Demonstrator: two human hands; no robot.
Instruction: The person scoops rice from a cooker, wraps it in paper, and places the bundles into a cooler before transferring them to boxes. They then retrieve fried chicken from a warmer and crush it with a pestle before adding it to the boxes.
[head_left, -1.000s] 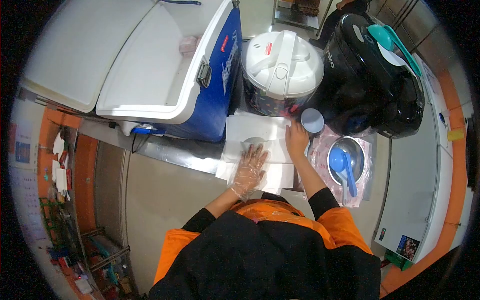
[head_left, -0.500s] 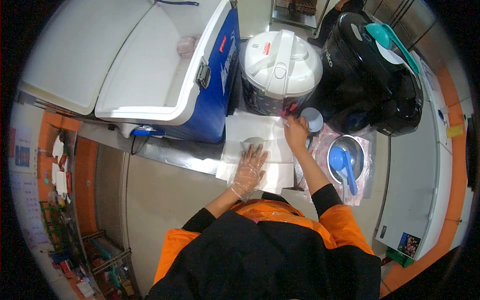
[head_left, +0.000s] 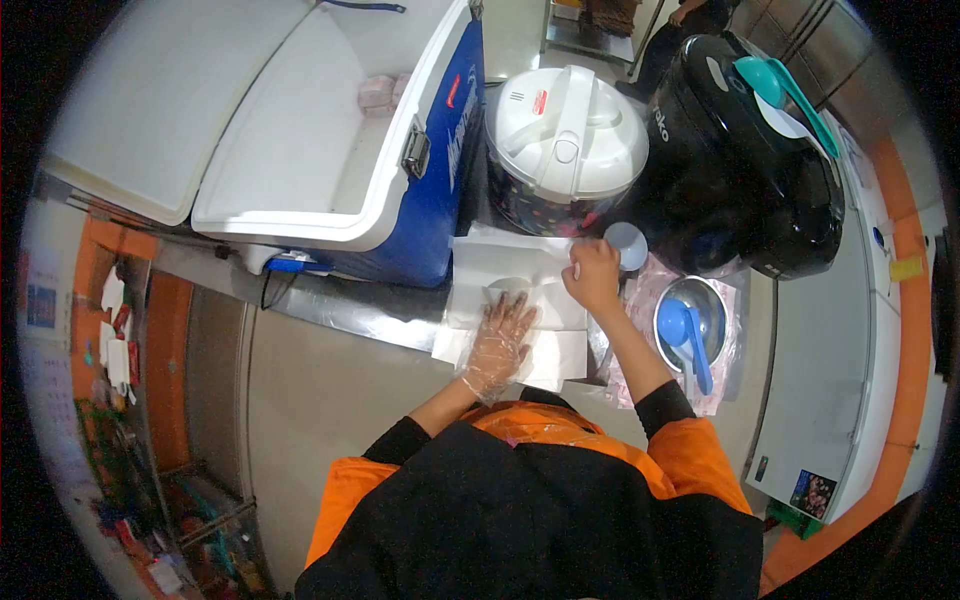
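Note:
In the head view, my left hand [head_left: 497,345], in a clear plastic glove, lies flat with its fingers stretched out on overlapping sheets of white paper [head_left: 475,262]. Just past its fingertips a pale round shape [head_left: 508,285] shows on the paper; what it is I cannot make out. My right hand [head_left: 594,275] is bare, its fingers curled closed at the paper's right edge. Whether it pinches the paper's edge is hidden. Right beside it stands a small grey-blue round container [head_left: 627,245].
A blue cooler box [head_left: 425,215], lid open, holds wrapped packets [head_left: 378,94]. Behind the paper stands a white-lidded rice cooker [head_left: 570,135]; a black appliance [head_left: 740,160] carries turquoise spoons [head_left: 790,90]. A metal bowl [head_left: 716,295] holds a blue scoop [head_left: 690,330]. Another person [head_left: 672,45] stands at the back.
My right hand has drawn back slightly towards me from the paper's far right corner, its fingers more curled. The left hand stays flat on the paper. The view has shifted slightly.

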